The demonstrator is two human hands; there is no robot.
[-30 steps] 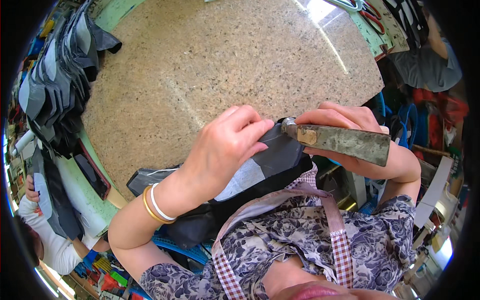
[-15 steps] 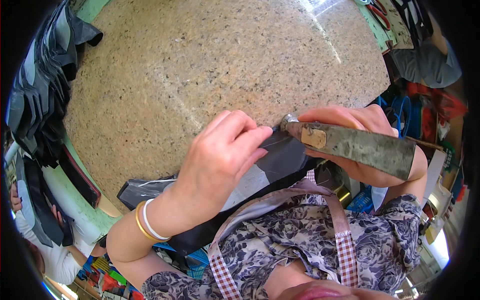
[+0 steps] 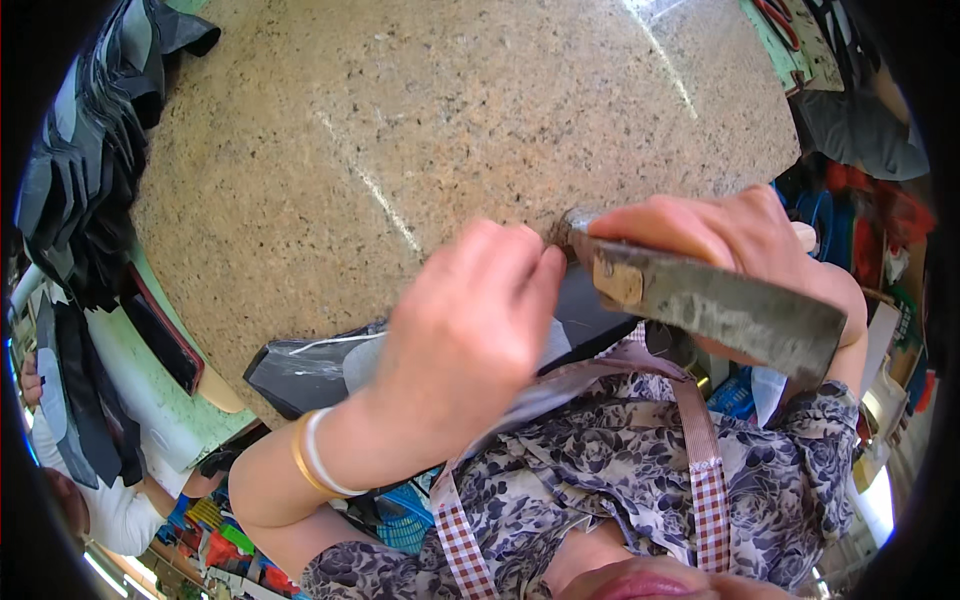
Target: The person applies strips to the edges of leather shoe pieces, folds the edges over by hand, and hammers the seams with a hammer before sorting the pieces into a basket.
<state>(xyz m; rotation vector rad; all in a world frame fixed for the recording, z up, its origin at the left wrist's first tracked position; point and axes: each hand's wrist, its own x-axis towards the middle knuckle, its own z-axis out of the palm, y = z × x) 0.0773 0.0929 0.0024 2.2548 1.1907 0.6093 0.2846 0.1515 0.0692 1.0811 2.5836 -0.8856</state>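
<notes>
A hammer (image 3: 720, 300) with a long flat steel head is in my right hand (image 3: 710, 230), which is closed round it. The end of its wooden handle shows in the head, and its rounded face rests at the slab's near edge. Beside that face, my left hand (image 3: 470, 310) is curled and blurred, its fingertips pinched at the edge of a black leather-like piece (image 3: 590, 305). This piece lies along the near edge of the stone slab (image 3: 440, 130), with a grey patch and a whitish line at its left end. My left hand hides its middle.
Dark sheet pieces (image 3: 75, 190) hang in a thick stack at the left. Below them, another person's hands (image 3: 32, 385) are by dark strips (image 3: 85, 400). Red-handled scissors (image 3: 780, 25) lie at the far right on a green surface. Blue baskets (image 3: 405, 520) stand below the slab.
My left hand has swung slightly right and its fingers have curled closer to the hammer face. The hammer has tilted a little, its broad end lower. The whole view has shifted slightly.
</notes>
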